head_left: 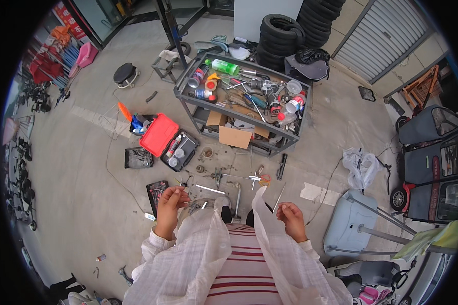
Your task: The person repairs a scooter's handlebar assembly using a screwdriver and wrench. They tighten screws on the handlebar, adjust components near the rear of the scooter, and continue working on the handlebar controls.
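A small, thin part, too tiny to identify, appears pinched in the curled fingers of the left hand (169, 202), while the right hand (290, 214) is held loosely closed (contents unclear) above tools scattered on the concrete floor (76, 193), so a fine fitting step seems underway, for which a steady grip would be needed.

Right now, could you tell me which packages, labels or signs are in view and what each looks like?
Cardboard box: cart's lower shelf, brown, flat-sided.
Green bottle: lying on cart top, white label band.
Red case: on floor left of cart, rectangular, lid shut.
Red sign: upper left on shopfront, slanted strip with pale markings.
Plastic bag: floor right, white, crumpled.
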`<action>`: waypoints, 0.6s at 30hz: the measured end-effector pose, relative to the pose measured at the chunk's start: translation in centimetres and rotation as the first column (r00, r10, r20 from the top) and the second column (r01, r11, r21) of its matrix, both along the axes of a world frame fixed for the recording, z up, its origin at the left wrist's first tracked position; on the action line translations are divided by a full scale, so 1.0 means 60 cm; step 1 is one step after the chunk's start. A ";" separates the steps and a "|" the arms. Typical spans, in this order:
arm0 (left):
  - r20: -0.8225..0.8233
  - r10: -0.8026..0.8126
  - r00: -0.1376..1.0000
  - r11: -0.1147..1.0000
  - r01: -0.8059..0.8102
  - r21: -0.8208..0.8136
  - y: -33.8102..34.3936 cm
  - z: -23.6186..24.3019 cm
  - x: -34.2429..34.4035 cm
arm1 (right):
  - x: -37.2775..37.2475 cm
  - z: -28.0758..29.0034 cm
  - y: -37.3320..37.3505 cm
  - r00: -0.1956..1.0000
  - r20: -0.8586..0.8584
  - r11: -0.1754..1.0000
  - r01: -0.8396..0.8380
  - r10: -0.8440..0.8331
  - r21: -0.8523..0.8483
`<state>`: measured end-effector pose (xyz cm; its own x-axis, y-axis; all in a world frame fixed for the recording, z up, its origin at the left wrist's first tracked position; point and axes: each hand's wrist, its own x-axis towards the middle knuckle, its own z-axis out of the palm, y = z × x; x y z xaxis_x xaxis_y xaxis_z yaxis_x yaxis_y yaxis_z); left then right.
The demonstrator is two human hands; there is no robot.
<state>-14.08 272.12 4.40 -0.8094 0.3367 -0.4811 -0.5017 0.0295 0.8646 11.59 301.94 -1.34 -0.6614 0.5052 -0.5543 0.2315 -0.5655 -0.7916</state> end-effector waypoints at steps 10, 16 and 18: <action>0.109 0.420 0.901 0.906 -0.409 -0.110 0.171 0.000 0.178 | -0.116 -0.108 0.304 0.886 0.108 0.887 -0.459 0.451 0.057; 0.138 0.568 0.811 0.815 -0.531 -0.234 0.217 -0.016 0.314 | -0.420 -0.159 0.439 0.794 0.084 0.602 -0.521 0.602 0.605; 0.125 0.690 0.712 0.719 -0.657 -0.228 0.219 -0.035 0.356 | -0.545 -0.177 0.441 0.755 0.063 0.530 -0.515 0.653 0.674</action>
<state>7.31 285.28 2.27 -0.6786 -0.3554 -0.6428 -0.5908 -0.2558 0.7652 -21.11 328.38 -11.97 -0.9847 0.1359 -0.1089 0.1437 0.2804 -0.9491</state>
